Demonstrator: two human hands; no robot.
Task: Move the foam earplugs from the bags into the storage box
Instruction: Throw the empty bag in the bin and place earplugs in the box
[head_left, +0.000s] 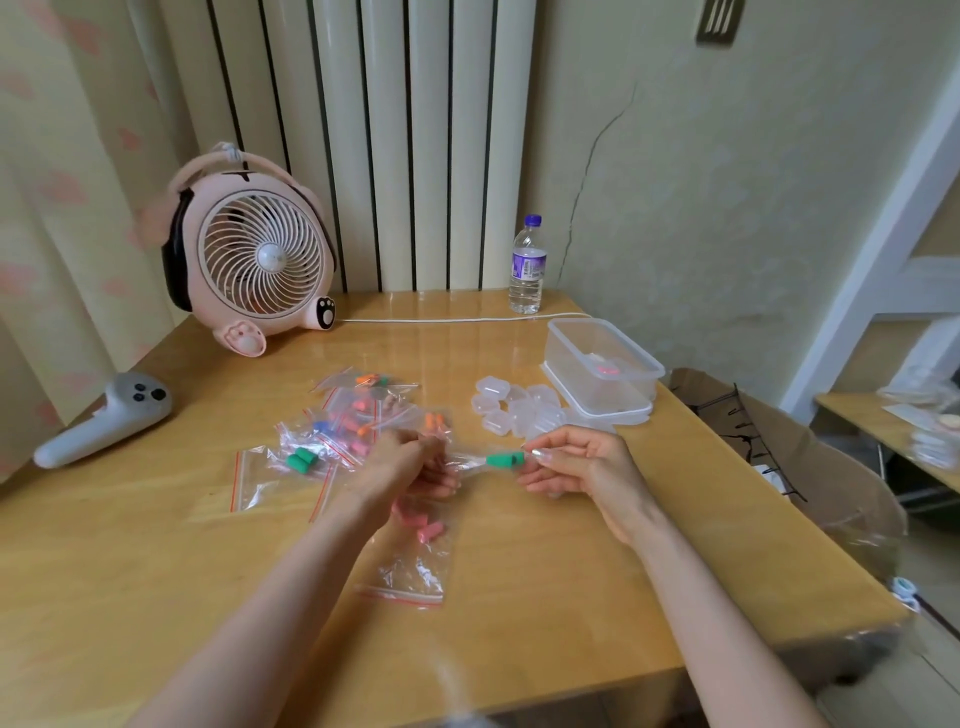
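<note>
Holding a slippery bag (467, 463) taut, the left hand (410, 462) grips one end, the right hand (576, 467) pinches the other beside green earplugs (505, 459) (light, squashy; best nipped mid-body)

green earplugs (505, 459), pink fan (249, 260), purple-labelled bottle (527, 267)

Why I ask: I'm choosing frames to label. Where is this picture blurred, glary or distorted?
Head view: the left hand and the bag it grips are motion-blurred; the right hand pinching that bag is sharper; glare streaks the table near the fan; wide-angle distortion splays the radiator columns.
</note>
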